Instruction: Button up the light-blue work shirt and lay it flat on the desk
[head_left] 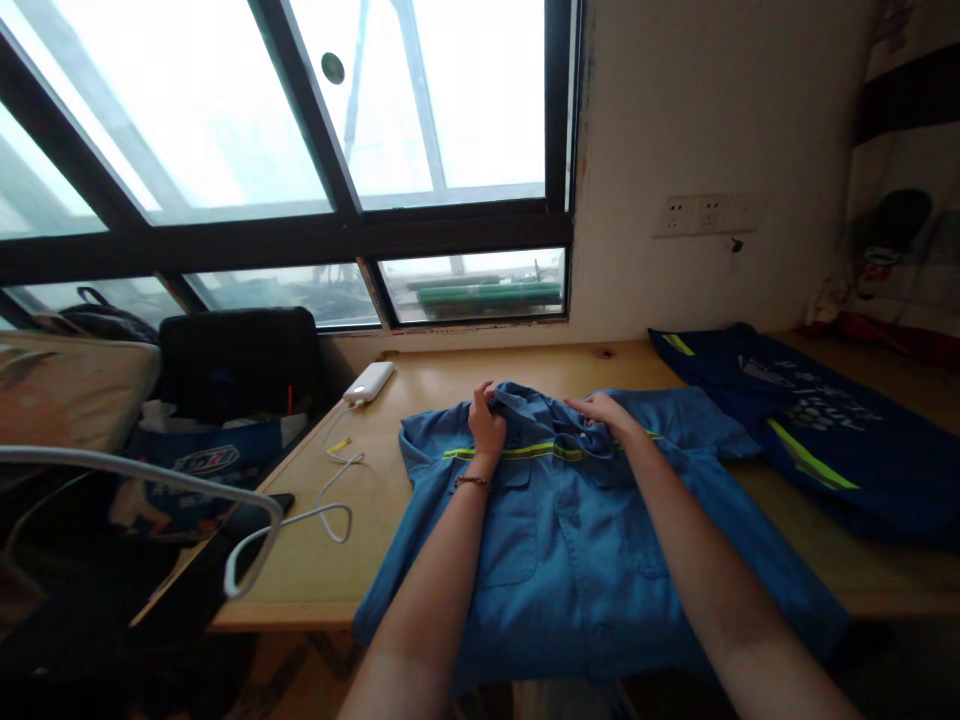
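A light blue work shirt (577, 540) with a yellow-green reflective stripe lies spread flat on the wooden table (360, 560), collar away from me. My left hand (487, 420) is closed, pinching the left side of the collar. Over the right side of the collar, my right hand (604, 410) rests with its fingers curled on the cloth. A thin bracelet sits on my left wrist.
A dark blue garment (817, 440) with yellow-green stripes lies at the table's right end. A white power bank (369, 382) with a looping white cable (334, 490) sits at the left. A black bag (240, 360) and a blue bag stand beside the table under the window.
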